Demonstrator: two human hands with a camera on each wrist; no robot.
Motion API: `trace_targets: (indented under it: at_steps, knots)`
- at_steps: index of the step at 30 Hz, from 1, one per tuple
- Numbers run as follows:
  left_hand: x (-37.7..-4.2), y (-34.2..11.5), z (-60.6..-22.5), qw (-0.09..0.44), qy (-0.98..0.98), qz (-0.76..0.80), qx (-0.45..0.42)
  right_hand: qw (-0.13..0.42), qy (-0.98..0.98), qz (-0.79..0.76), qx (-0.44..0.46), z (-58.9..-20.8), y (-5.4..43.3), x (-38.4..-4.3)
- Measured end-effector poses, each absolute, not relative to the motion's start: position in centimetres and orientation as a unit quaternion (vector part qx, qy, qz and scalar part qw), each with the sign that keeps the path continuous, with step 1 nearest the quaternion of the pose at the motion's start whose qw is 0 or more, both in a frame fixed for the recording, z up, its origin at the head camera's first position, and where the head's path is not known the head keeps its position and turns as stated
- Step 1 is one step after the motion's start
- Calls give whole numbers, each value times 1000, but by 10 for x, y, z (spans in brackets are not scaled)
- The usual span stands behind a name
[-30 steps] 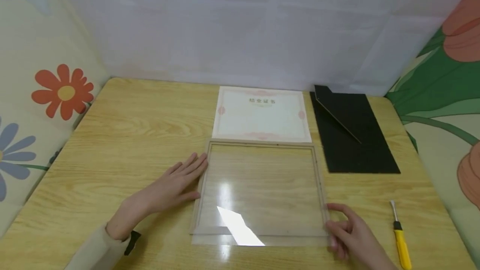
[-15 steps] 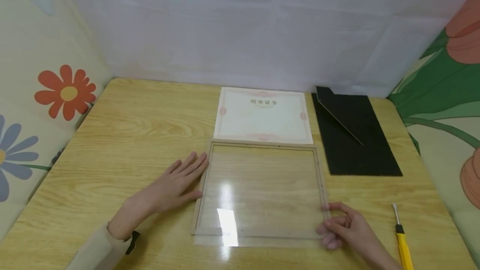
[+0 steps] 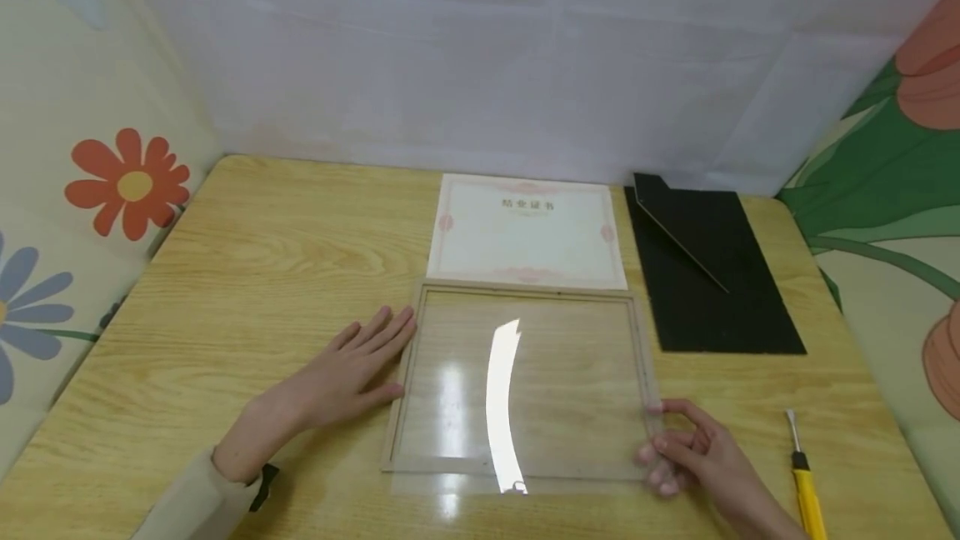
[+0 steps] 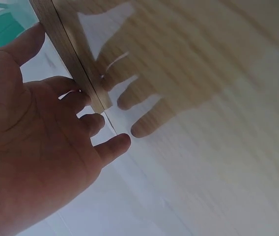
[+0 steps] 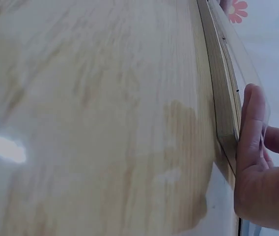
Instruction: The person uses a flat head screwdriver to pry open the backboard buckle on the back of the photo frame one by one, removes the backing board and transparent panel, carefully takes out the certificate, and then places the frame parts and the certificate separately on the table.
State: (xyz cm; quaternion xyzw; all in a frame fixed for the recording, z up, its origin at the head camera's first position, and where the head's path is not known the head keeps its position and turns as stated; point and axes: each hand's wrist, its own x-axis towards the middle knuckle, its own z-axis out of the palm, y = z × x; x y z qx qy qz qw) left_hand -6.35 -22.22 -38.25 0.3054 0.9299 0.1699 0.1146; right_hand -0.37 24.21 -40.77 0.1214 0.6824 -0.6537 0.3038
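A wooden picture frame (image 3: pixel 487 284) lies on the table, with a clear plastic sheet (image 3: pixel 570 390) over it. The sheet's near edge overhangs the frame's near bar. My right hand (image 3: pixel 701 448) pinches the sheet's right edge close to the near corner; some fingertips show through it. In the right wrist view, the sheet (image 5: pixel 257 73) bows up from the frame (image 5: pixel 219 93) where my right hand (image 5: pixel 257 142) holds it. My left hand (image 3: pixel 348 373) rests with spread, straight fingers against the frame's left bar. Its fingertips touch that bar (image 4: pixel 63 42) in the left wrist view.
Just beyond the frame lies a certificate (image 3: pixel 525 240) with a pink border. A black backing board (image 3: pixel 731 315) with a raised stand leg (image 3: pixel 678 244) is at the back right. A yellow-handled screwdriver (image 3: pixel 807 498) lies right of my right hand. White cloth (image 3: pixel 480 65) hangs behind the table.
The bright reflection on the sheet has turned from a slanted patch into a long curved strip. My right fingers have shifted slightly at the sheet's edge. The left hand stays in place.
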Motion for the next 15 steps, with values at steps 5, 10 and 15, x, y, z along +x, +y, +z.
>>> trace_targets:
  at_steps: [5, 10, 15]
  knots:
    - [-63, -223, -383, 119, 930, 170, 302, 295, 698, -639, 132, -404, 246, -12]
    - [-63, -225, -383, 124, 931, 169, 298, 270, 700, -655, 95, -391, 248, -32]
    - [-63, -224, -384, 117, 930, 167, 306, 217, 681, -699, 13, -381, 237, -61]
